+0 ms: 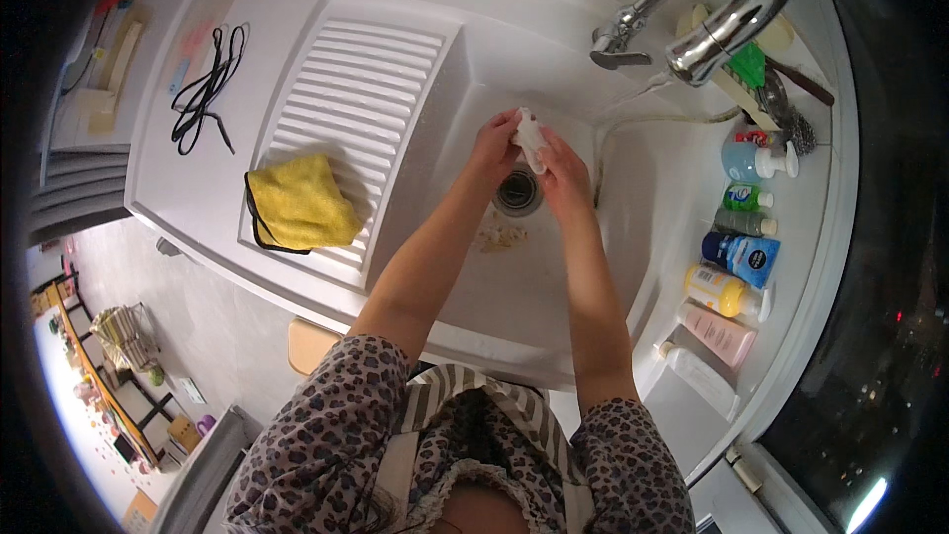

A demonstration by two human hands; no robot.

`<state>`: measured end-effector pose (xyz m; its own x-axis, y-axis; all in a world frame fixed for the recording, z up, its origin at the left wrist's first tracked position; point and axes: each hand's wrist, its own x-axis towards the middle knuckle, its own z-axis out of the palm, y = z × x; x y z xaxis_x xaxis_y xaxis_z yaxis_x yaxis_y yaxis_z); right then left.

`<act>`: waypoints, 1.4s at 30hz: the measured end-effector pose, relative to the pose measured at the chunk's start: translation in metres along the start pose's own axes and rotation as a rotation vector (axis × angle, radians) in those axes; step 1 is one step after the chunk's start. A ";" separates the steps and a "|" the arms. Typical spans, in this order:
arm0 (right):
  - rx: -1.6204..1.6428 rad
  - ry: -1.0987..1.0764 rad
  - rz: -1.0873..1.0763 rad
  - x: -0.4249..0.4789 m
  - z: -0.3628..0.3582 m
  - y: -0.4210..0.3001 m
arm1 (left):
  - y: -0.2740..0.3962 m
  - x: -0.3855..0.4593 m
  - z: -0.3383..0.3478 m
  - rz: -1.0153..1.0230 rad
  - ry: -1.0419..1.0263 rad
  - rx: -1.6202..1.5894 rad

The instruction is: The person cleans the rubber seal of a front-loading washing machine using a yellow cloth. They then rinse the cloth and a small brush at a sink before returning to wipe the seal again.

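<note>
Both hands are over the white sink basin [519,289], holding a small crumpled white wad [529,139] between them. It looks wet and soft, but whether it is tissue or thin cloth I cannot tell. My left hand [498,141] pinches its upper left side with the fingertips. On the lower right, my right hand [565,169] grips it, its palm turned out of sight. Just below the wad is the round drain [517,191], partly covered by the hands. Pale, soggy scraps [503,236] lie on the basin floor beside the drain.
A chrome faucet [700,52] arches over the back right. Several bottles and tubes, including a blue soap pump [741,162], line the right ledge. Left of the basin, a yellow towel [300,204] lies on the ribbed washboard [356,67]; a black cable [211,93] is farther left.
</note>
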<state>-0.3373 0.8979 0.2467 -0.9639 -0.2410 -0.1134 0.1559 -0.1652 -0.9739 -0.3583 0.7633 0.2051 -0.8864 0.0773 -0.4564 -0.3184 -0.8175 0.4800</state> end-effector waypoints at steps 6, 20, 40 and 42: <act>0.540 0.224 0.427 -0.005 -0.002 -0.015 | 0.017 -0.034 0.048 0.201 0.155 0.404; 0.681 0.117 0.388 0.034 0.009 -0.005 | 0.016 -0.118 0.055 0.665 0.026 1.402; 0.467 0.404 0.527 0.033 0.083 -0.008 | -0.051 -0.074 -0.092 -0.206 -0.176 1.989; 0.281 0.350 0.322 0.047 0.099 -0.028 | -0.060 -0.075 -0.081 -0.165 -0.222 2.031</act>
<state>-0.3656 0.7962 0.2882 -0.8648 0.0030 -0.5021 0.4600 -0.3962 -0.7946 -0.2453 0.7602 0.1500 -0.7833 0.2499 -0.5692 -0.0829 0.8655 0.4941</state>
